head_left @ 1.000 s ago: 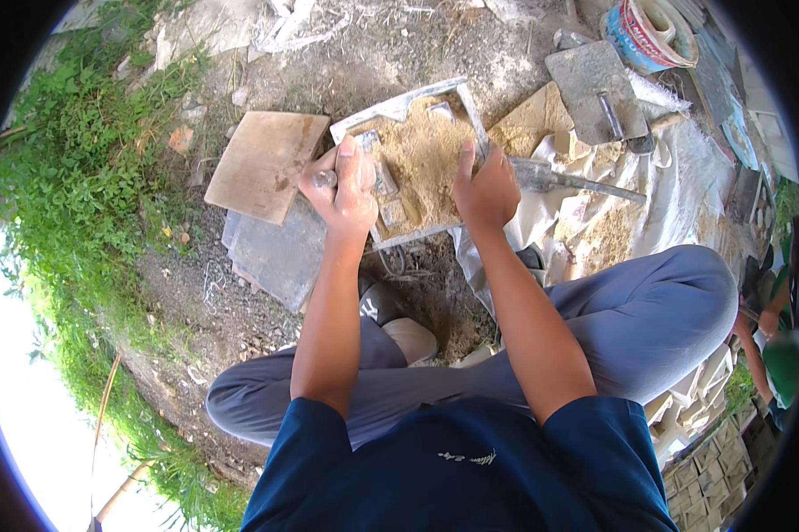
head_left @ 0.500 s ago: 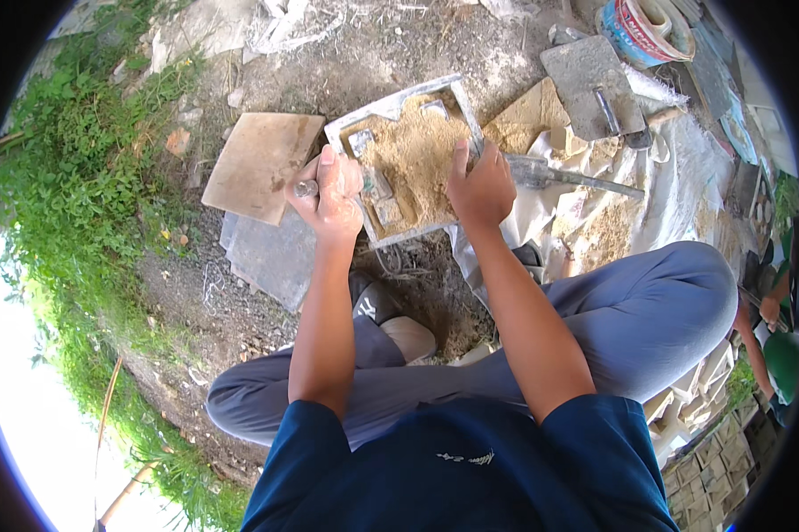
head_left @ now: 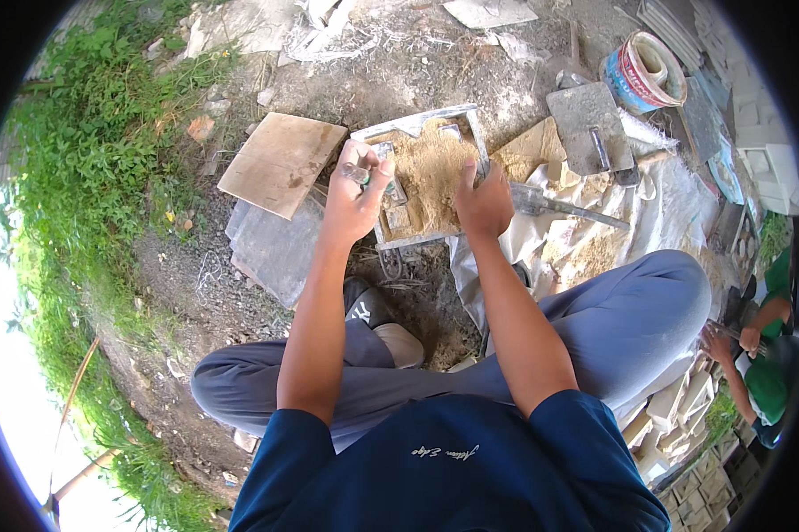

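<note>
A square grey mould frame [head_left: 419, 238] lies on the ground before me, filled with tan sandy mix [head_left: 433, 173]. Several metal pieces show through the mix inside it. At the frame's right side my right hand [head_left: 485, 208] is closed around the rim, thumb over the edge. My left hand [head_left: 353, 206], at the frame's left side, is closed on a short rod-like tool [head_left: 355, 173] with a shiny rounded end; its kind cannot be made out. A trowel with a flat blade [head_left: 531, 199] and long handle rests just right of the frame.
Left of the frame lie a brown square board [head_left: 284, 164] and grey slabs [head_left: 280, 253]. A plastering float [head_left: 590, 129] and a paint bucket [head_left: 645, 71] stand at the far right. White sacking [head_left: 674, 204] spreads below them. Another person's hands [head_left: 750, 340] show at the right edge.
My left hand has turned, so the rod-like tool now lies across the fingers near the frame. My right hand keeps its grip on the rim. The whole view has shifted slightly.
</note>
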### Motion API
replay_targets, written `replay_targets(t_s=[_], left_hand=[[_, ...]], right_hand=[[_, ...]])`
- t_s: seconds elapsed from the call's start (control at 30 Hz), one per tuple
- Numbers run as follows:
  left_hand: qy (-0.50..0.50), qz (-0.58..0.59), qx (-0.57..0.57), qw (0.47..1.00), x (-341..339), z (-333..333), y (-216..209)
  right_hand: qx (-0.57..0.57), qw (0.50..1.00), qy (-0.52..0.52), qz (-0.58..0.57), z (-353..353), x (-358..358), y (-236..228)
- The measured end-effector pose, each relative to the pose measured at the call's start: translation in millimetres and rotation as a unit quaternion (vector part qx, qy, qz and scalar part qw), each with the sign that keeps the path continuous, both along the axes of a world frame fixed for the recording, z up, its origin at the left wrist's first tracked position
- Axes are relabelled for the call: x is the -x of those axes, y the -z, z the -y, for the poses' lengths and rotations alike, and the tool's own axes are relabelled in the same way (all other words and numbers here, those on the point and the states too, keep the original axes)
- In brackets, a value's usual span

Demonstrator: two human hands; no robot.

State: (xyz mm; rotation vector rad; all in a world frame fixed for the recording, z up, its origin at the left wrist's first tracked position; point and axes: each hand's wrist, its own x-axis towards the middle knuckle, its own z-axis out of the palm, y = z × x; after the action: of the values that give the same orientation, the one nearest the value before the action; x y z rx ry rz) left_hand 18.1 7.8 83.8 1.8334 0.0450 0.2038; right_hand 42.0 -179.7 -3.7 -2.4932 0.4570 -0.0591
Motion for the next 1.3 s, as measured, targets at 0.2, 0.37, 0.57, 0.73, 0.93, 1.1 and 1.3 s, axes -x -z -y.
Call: replay_targets(t_s=[0.2,0.37,0.57,0.73,0.93,1.1,1.3], left_hand=[[0.053,-0.066,-0.144,0.986,22,-13,14],[0.024,-0.068,-0.075,0.995,29,-10,33],[-0.032,0.051,0.022,0.998,38,-4,6],[-0.037,0.069,0.020,0.997,14,12,1],[-0.088,0.057,0.048,0.993,11,-6,21],[-0.079,0.022,0.053,0.995,9,-9,29],[-0.078,-0.007,0.045,0.996,20,-4,22]], right_hand=[[-0.213,0.976,0.038,0.026,16,-15,0],[-0.169,0.975,-0.040,0.141,29,-2,9],[-0.281,0.956,-0.079,0.038,72,11,21],[-0.209,0.968,0.118,0.079,176,9,75],[-0.523,0.726,0.439,-0.080,222,14,73],[-0.603,0.700,0.381,0.014,243,15,84],[-0.706,0.614,0.267,0.229,186,-10,22]])
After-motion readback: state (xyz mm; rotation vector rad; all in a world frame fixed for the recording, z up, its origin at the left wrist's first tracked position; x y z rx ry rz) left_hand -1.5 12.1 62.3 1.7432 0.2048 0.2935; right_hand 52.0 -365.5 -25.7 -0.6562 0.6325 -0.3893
